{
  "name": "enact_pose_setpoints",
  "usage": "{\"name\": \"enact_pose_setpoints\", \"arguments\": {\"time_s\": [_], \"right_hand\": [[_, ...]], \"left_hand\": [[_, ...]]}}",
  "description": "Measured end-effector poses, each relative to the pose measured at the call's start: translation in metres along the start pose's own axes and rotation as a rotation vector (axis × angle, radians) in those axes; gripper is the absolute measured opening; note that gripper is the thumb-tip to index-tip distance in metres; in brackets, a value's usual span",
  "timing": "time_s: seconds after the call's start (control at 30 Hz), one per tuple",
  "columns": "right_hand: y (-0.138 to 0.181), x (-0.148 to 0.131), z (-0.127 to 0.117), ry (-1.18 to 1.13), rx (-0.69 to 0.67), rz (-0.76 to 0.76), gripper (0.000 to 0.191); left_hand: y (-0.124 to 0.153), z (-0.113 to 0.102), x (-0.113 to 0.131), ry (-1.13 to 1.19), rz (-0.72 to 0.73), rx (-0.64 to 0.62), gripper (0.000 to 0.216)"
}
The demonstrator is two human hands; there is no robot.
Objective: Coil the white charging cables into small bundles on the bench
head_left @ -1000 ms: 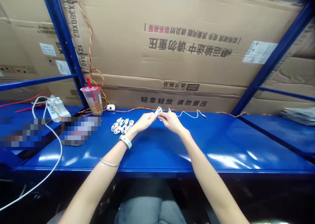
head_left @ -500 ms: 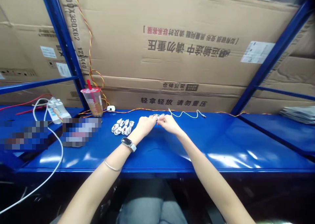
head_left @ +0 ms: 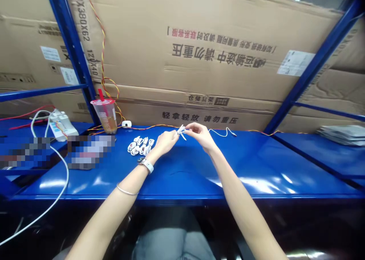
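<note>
L hand (head_left: 166,142) / R hand (head_left: 200,135) | fingers (head_left: 189,128) narrow, pinching thin white cable (head_left: 181,130) | small coiled white cables (head_left: 139,145) nr L hand, blue metal counter (head_left: 242,168) back edge

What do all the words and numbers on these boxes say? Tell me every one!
"轻拿轻放 请勿重压" on the lower cardboard box
"仓储货架" above that, same box
"运输途中 请勿重压" upside down on the big cardboard box
"380X62" up its left edge, with more characters too unclear
Too small to read: the white labels and the plastic cup
</note>
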State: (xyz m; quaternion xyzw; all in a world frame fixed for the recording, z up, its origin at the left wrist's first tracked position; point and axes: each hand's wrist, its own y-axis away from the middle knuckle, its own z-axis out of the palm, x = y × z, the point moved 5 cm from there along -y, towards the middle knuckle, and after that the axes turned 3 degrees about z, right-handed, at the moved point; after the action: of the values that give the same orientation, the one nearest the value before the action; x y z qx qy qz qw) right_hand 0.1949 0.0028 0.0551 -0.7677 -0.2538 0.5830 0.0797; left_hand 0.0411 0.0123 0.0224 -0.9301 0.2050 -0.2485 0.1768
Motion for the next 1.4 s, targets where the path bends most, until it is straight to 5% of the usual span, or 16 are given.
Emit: {"name": "enact_pose_setpoints", "arguments": {"time_s": [0.07, 0.13, 0.33, 0.9, 1.4], "right_hand": [[0.000, -0.005, -0.007, 0.141, 0.079, -0.121, 0.034], [0.000, -0.005, -0.005, 0.256, 0.016, -0.180, 0.034], [0.001, -0.001, 0.010, 0.235, -0.111, -0.156, 0.017], [-0.005, 0.028, 0.012, 0.160, 0.180, -0.039, 0.017], [0.002, 0.046, 0.018, -0.383, 0.199, 0.379, 0.033]], "left_hand": [[-0.001, 0.001, -0.002, 0.183, 0.068, -0.064, 0.037], [-0.001, 0.002, 0.000, 0.317, 0.136, -0.137, 0.039], [0.003, 0.008, 0.009, 0.490, 0.219, -0.287, 0.035], [0.012, 0.000, 0.026, -0.328, 0.258, -0.047, 0.030], [0.010, 0.007, 0.024, -0.495, 0.497, 0.134, 0.032]]}}
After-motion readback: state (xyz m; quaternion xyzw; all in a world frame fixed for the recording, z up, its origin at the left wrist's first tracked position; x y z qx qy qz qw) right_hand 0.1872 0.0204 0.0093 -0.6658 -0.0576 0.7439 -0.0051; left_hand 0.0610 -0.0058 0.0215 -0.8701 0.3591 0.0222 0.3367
